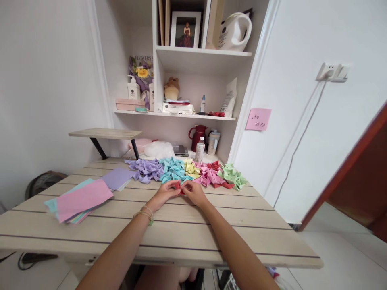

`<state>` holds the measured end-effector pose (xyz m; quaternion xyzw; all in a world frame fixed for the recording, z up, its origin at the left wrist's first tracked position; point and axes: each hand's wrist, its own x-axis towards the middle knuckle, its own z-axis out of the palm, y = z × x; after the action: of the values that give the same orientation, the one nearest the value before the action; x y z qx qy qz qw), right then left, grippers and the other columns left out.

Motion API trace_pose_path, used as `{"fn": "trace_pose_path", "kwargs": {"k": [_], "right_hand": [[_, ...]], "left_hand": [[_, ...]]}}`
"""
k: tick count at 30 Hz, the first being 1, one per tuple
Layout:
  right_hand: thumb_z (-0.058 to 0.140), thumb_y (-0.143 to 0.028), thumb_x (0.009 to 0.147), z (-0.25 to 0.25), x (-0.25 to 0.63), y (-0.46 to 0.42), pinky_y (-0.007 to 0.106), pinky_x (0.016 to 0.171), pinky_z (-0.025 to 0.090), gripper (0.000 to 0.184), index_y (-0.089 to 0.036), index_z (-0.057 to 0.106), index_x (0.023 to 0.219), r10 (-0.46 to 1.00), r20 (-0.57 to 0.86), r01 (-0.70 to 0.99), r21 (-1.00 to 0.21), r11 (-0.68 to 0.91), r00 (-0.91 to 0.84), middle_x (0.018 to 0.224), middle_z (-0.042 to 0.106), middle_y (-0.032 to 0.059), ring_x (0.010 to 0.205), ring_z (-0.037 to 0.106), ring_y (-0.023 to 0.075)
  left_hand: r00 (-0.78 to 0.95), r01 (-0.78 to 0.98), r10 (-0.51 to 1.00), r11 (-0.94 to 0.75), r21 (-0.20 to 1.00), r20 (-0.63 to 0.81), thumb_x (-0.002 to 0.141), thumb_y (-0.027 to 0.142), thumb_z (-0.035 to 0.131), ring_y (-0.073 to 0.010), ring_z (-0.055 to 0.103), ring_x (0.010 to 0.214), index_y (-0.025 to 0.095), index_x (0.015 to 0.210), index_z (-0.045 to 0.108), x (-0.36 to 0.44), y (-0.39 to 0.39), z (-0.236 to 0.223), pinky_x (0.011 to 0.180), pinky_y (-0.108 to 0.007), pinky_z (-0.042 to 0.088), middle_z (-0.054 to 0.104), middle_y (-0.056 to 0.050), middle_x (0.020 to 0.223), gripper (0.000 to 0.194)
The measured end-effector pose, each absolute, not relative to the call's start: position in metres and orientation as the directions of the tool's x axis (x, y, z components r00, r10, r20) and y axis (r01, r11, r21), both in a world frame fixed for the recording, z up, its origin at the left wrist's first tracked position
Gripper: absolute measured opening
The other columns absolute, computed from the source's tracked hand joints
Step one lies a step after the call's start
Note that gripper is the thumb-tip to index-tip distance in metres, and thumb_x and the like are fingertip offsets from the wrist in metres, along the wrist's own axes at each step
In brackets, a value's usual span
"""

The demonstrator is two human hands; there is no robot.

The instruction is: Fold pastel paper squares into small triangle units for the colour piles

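Observation:
Between my two hands, over the middle of the table, is a small piece of folded red paper [177, 185]. My left hand [165, 193] grips it from the left with bent fingers. From the other side, my right hand [195, 192] pinches it with thumb and fingertips. The fingers cover much of the paper. Just beyond the hands lies a row of folded paper pieces in heaps: purple [146, 171], blue [173, 168], yellow [191, 168], pink [208, 175] mixed with red [214, 164], and light green [232, 177].
Loose paper sheets, a pink one [86, 199] on top, lie at the left beside purple sheets [117, 178]. A small raised shelf [104, 133] stands at the back left. Behind the heaps are a clear bottle [200, 150], a red jug [198, 137] and a tumbler [213, 141].

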<state>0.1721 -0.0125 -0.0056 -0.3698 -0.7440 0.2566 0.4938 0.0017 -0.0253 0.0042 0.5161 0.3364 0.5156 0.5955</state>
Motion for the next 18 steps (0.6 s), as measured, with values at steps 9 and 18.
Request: {"fn": "trace_pose_path", "kwargs": {"k": [9, 18], "right_hand": [[0.055, -0.037, 0.081, -0.0065, 0.1651, -0.0129, 0.027, 0.061, 0.049, 0.027, -0.019, 0.058, 0.101, 0.824, 0.528, 0.18, -0.807, 0.562, -0.205, 0.084, 0.068, 0.0033, 0.071, 0.063, 0.0158], [0.07, -0.046, 0.07, -0.0085, 0.169, -0.0103, 0.031, 0.069, 0.052, 0.035, -0.019, 0.064, 0.092, 0.822, 0.525, 0.14, -0.817, 0.56, -0.221, 0.086, 0.069, 0.0048, 0.08, 0.065, 0.0199]], "left_hand": [[0.118, -0.278, 0.983, -0.102, 0.955, 0.139, 0.053, 0.031, 0.084, -0.0121, 0.064, 0.07, 0.012, 0.07, 0.058, 0.0082, -0.0264, 0.0024, 0.074, -0.027, 0.053, 0.063, 0.0, 0.07, 0.036], [0.095, -0.337, 0.988, -0.087, 0.937, 0.126, 0.055, 0.033, 0.083, -0.012, 0.066, 0.07, 0.014, 0.069, 0.054, 0.0061, -0.0244, -0.0001, 0.079, -0.027, 0.053, 0.064, 0.0, 0.067, 0.038]]}}
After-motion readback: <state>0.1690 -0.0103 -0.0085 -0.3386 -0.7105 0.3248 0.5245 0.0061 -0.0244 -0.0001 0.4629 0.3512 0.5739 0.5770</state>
